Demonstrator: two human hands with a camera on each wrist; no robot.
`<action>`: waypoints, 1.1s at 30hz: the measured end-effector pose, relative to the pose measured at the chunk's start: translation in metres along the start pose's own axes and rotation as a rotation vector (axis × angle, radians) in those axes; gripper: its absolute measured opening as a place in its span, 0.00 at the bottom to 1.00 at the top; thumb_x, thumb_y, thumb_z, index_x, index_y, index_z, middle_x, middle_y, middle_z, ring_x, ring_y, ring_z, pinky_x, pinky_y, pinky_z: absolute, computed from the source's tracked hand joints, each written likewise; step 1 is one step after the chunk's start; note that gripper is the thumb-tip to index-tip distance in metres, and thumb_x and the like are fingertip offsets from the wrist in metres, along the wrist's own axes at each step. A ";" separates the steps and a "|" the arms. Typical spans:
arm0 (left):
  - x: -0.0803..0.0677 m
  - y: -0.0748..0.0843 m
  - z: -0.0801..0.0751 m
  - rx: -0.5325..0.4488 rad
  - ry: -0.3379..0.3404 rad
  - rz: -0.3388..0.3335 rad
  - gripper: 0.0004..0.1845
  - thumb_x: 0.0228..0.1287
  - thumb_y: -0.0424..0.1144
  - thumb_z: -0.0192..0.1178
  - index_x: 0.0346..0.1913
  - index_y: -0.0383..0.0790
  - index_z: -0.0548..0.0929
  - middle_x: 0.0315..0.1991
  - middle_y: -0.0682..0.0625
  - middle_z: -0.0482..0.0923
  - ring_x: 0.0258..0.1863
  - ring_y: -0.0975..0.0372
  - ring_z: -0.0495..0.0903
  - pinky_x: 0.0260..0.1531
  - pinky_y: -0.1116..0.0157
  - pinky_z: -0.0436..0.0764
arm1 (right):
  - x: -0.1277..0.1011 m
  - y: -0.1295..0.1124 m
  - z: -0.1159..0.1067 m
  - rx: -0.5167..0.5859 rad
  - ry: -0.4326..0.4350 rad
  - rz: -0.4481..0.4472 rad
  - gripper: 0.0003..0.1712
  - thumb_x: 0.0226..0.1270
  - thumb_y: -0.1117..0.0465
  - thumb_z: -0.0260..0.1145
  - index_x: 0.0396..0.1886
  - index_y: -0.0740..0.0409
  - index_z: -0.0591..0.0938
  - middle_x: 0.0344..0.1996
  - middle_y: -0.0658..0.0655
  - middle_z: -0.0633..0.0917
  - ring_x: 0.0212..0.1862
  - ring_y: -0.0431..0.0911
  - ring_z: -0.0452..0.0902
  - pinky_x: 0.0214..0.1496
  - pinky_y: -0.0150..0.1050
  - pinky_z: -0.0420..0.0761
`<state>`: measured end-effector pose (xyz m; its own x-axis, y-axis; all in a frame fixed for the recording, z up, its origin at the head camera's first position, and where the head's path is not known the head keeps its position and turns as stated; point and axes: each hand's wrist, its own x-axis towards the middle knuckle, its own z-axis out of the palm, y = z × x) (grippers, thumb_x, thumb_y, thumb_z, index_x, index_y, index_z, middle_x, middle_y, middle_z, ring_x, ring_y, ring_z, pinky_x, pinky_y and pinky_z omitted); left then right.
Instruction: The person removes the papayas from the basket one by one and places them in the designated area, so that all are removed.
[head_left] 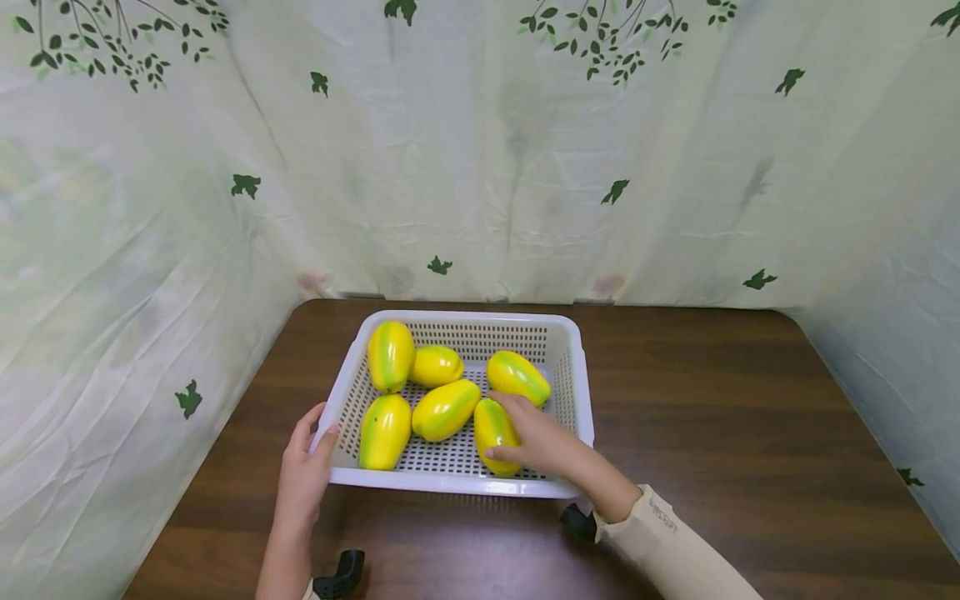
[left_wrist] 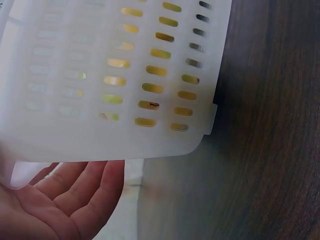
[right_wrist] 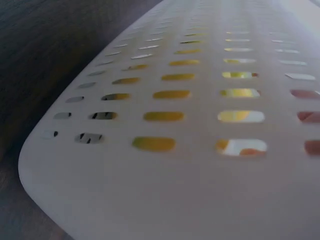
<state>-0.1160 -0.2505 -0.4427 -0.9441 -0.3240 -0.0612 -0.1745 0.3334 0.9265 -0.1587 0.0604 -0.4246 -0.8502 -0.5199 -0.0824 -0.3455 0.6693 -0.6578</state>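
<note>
Brown table: right hand grips mango at basket's 5 o'clock; left hand, fingers relaxed, touches 8 o'clock rim.

White plastic basket, rectangular, slotted walls and floor, resting flat on the dark wooden table. Contents: six yellow-green mangoes, glossy, lying on their sides, three along the back, three along the front, mostly touching one another.
</note>
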 end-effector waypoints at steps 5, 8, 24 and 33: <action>-0.001 -0.001 0.000 -0.013 0.003 0.003 0.29 0.67 0.50 0.45 0.67 0.45 0.56 0.58 0.38 0.65 0.48 0.48 0.72 0.42 0.48 0.74 | 0.002 0.000 0.004 -0.037 -0.048 0.010 0.43 0.53 0.47 0.67 0.66 0.53 0.61 0.61 0.59 0.63 0.52 0.48 0.67 0.55 0.46 0.68; 0.000 -0.002 0.001 -0.019 0.013 -0.003 0.29 0.67 0.51 0.45 0.67 0.46 0.56 0.58 0.39 0.65 0.49 0.48 0.71 0.43 0.48 0.74 | 0.003 0.000 0.005 -0.049 -0.068 0.021 0.42 0.53 0.50 0.68 0.65 0.55 0.62 0.61 0.60 0.62 0.51 0.48 0.67 0.54 0.46 0.69; 0.044 -0.091 0.008 0.003 0.093 0.029 0.27 0.61 0.61 0.45 0.64 0.67 0.58 0.59 0.51 0.67 0.49 0.54 0.73 0.40 0.52 0.76 | 0.003 0.004 0.003 0.045 0.079 -0.034 0.38 0.49 0.55 0.70 0.60 0.54 0.67 0.58 0.56 0.66 0.53 0.46 0.65 0.55 0.44 0.68; 0.002 -0.010 0.003 -0.064 0.020 -0.016 0.29 0.66 0.51 0.45 0.68 0.50 0.56 0.61 0.42 0.63 0.52 0.49 0.69 0.45 0.51 0.72 | 0.000 0.003 0.000 0.147 0.281 -0.116 0.39 0.49 0.55 0.71 0.62 0.52 0.66 0.64 0.59 0.59 0.61 0.53 0.59 0.55 0.48 0.67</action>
<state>-0.1167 -0.2515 -0.4528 -0.9354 -0.3467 -0.0689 -0.1703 0.2713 0.9473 -0.1601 0.0624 -0.4271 -0.8919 -0.4080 0.1952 -0.4028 0.5202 -0.7531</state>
